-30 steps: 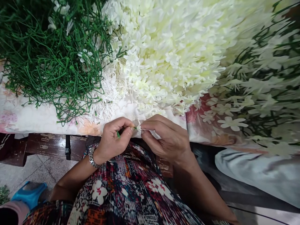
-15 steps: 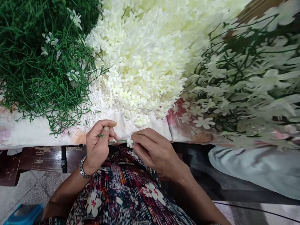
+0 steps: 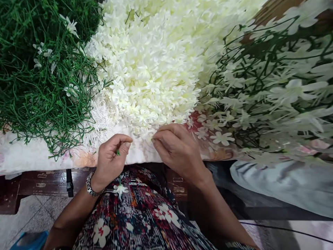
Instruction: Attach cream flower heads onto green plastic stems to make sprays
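Observation:
My left hand (image 3: 111, 159) is closed in a pinch on a thin green stem (image 3: 118, 152). The stem hangs down over my patterned lap and ends in a small white flower (image 3: 120, 189). My right hand (image 3: 178, 149) rests at the near edge of a big heap of loose cream-white flowers (image 3: 151, 66). Its fingertips are pressed together against the heap, and what they hold is hidden. A metal watch (image 3: 91, 185) sits on my left wrist.
A tangle of bare green stems (image 3: 39, 80) lies at the left, with white spiky pieces (image 3: 100, 119) beside it. Finished sprays with white flowers (image 3: 273, 93) fill the right. All of it rests on a floral cloth (image 3: 31, 156) over a dark wooden bench (image 3: 39, 182). A pale cloth (image 3: 286, 189) lies lower right.
The hands have separated. The left hand now holds the stem alone with a flower hanging from it. The right hand has moved up to the edge of the white flower heap.

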`<state>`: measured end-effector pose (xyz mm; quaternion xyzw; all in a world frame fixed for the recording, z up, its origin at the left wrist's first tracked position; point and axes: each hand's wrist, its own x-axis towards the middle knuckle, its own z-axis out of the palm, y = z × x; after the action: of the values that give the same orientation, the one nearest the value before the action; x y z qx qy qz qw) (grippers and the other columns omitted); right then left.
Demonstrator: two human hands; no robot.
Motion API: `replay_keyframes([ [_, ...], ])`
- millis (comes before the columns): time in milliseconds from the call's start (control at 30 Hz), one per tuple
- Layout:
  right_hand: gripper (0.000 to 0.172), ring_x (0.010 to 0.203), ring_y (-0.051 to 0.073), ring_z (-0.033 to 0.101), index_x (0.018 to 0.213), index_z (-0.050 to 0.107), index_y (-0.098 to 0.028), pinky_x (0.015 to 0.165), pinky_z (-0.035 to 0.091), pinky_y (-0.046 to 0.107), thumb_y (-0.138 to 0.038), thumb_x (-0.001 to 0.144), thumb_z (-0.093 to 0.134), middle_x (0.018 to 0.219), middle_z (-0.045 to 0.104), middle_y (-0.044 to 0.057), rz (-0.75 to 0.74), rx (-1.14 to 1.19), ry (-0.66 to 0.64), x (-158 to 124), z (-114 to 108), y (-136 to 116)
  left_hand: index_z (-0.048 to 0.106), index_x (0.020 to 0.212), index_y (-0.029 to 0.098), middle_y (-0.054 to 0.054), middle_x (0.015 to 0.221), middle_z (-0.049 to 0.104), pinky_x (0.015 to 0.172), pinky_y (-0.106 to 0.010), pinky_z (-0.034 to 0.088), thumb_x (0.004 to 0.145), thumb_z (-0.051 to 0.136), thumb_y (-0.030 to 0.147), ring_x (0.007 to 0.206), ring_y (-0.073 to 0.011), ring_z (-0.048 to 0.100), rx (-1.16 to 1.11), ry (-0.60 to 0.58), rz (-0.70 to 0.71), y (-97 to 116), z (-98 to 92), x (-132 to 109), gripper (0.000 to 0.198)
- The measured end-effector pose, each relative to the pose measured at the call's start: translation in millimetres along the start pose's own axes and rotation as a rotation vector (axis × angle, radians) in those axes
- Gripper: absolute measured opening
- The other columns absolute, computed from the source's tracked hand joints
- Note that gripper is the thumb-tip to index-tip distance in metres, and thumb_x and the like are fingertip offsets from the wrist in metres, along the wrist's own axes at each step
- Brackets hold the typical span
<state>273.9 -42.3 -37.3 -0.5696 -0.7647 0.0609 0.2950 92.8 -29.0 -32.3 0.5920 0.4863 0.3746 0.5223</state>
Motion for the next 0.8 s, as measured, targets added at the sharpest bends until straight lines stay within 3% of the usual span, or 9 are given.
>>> replay_keyframes([
  [133,0.012,0.071,0.013,0.052,0.077,0.054,-0.020,0.062,0.044,0.028,-0.010,0.071,0.053,0.075,0.053,0.002,0.071,0.212,0.030,-1.9,-7.5,-1.4,0.057,0.086,0.016,0.000,0.070,0.054,0.040,-0.015,0.032,0.076,0.052,0.017,0.047,-0.0033,0.041,0.077,-0.041,0.053,3.1,5.8,4.0,0.012],
  [267,0.017,0.071,0.012,0.053,0.081,0.054,-0.020,0.061,0.044,0.026,-0.007,0.070,0.054,0.076,0.054,0.002,-0.009,0.305,0.058,-3.0,-8.9,-5.3,0.054,0.100,0.017,-0.003,0.084,0.053,0.042,-0.015,0.036,0.074,0.053,0.015,0.051,-0.0035,0.044,0.096,-0.109,0.119,5.6,13.9,6.2,0.025],
  [367,0.021,0.072,0.012,0.053,0.084,0.055,-0.019,0.061,0.044,0.026,-0.006,0.068,0.056,0.078,0.055,0.002,-0.086,0.334,0.069,-3.7,-5.4,-9.4,0.058,0.086,0.015,-0.003,0.079,0.055,0.053,-0.019,0.042,0.075,0.051,0.013,0.065,-0.0082,0.051,0.098,-0.106,0.242,6.3,15.0,6.7,0.013],
  [467,0.023,0.071,0.012,0.052,0.085,0.055,-0.020,0.061,0.044,0.027,-0.006,0.067,0.056,0.078,0.056,0.002,-0.123,0.367,0.066,-3.8,-1.4,-14.4,0.057,0.078,0.015,-0.002,0.072,0.055,0.058,-0.022,0.043,0.075,0.049,0.009,0.067,-0.0093,0.051,0.110,-0.066,0.306,5.8,9.9,3.3,0.011],
  [600,0.023,0.074,0.013,0.053,0.090,0.054,-0.019,0.064,0.045,0.028,-0.009,0.070,0.055,0.080,0.057,0.003,-0.150,0.344,0.037,-0.5,4.6,-21.5,0.055,0.073,0.015,-0.002,0.071,0.054,0.049,-0.019,0.037,0.073,0.050,0.010,0.056,-0.0070,0.045,0.135,0.017,0.230,4.0,-4.3,-7.9,0.007],
  [800,0.013,0.073,0.016,0.051,0.086,0.055,-0.016,0.066,0.042,0.030,-0.013,0.074,0.052,0.076,0.058,0.006,-0.251,0.052,0.015,26.1,18.5,-38.2,0.054,0.070,0.015,0.003,0.060,0.048,0.040,-0.016,0.026,0.074,0.049,0.012,0.043,-0.0031,0.032,0.067,0.197,-0.023,-0.4,-25.2,-21.0,0.006],
])
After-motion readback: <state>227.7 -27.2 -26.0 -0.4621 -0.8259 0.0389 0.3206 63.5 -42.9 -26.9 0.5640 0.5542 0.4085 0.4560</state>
